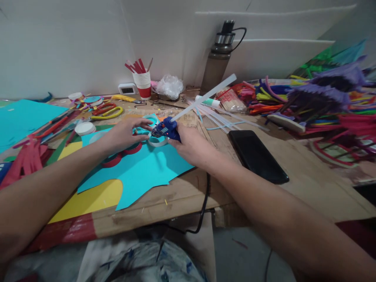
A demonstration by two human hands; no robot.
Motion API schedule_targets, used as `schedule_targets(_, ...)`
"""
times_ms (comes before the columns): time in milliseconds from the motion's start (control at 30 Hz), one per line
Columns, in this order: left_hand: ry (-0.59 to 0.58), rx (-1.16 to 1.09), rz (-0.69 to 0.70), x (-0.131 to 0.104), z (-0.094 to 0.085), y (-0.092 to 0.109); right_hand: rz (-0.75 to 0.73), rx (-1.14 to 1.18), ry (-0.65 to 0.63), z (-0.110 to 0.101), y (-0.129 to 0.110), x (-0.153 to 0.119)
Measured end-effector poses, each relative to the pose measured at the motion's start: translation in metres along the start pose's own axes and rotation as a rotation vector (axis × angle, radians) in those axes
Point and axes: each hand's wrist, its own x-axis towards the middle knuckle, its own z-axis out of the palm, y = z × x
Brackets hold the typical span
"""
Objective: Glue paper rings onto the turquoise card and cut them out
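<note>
My right hand (189,143) is wrapped round a blue glue gun (165,128), with a long translucent glue stick (205,96) rising from its back. The gun's tip points left, over white and teal paper rings (158,141). Facing it, my left hand (125,134) hovers at the rings with its fingers apart; whether a fingertip touches them is unclear. Red rings (111,160) lie beneath and beside that hand. Under all of this is a turquoise paper sheet (143,172), which overlaps a yellow piece (96,197).
A black phone (258,156) lies right of my right forearm. Behind stand a bottle (217,64) and a paper cup (143,84). Scissors (107,112) and a yellow cutter (125,98) lie back left. Colourful pipe cleaners (270,94) pile up right. A black cable (205,199) hangs over the front edge.
</note>
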Motion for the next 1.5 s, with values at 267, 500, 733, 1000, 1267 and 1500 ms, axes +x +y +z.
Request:
schedule_targets(267,-0.001,-0.045,-0.005,0.0020,0.0011,-0.0033,-0.029,0.043,0.001,-0.0001,-0.0009,0.0007)
schedule_targets(500,-0.002,-0.035,-0.036,0.0011,0.0020,-0.0034,0.003,0.058,0.016,-0.0016,0.0006,0.0019)
schedule_targets(733,-0.002,-0.022,-0.017,0.0041,0.0012,-0.0059,-0.008,0.119,0.017,-0.0008,0.0020,0.0044)
schedule_targets(1000,-0.018,-0.026,-0.005,0.0041,0.0018,-0.0053,0.026,0.132,0.035,0.0018,0.0045,0.0085)
schedule_targets(1267,-0.028,-0.015,-0.019,0.0036,0.0007,-0.0035,0.058,0.102,0.038,-0.0015,0.0006,0.0058)
schedule_targets(1500,-0.017,0.002,-0.005,0.0040,0.0009,-0.0029,0.014,0.072,0.011,-0.0014,-0.0041,0.0016)
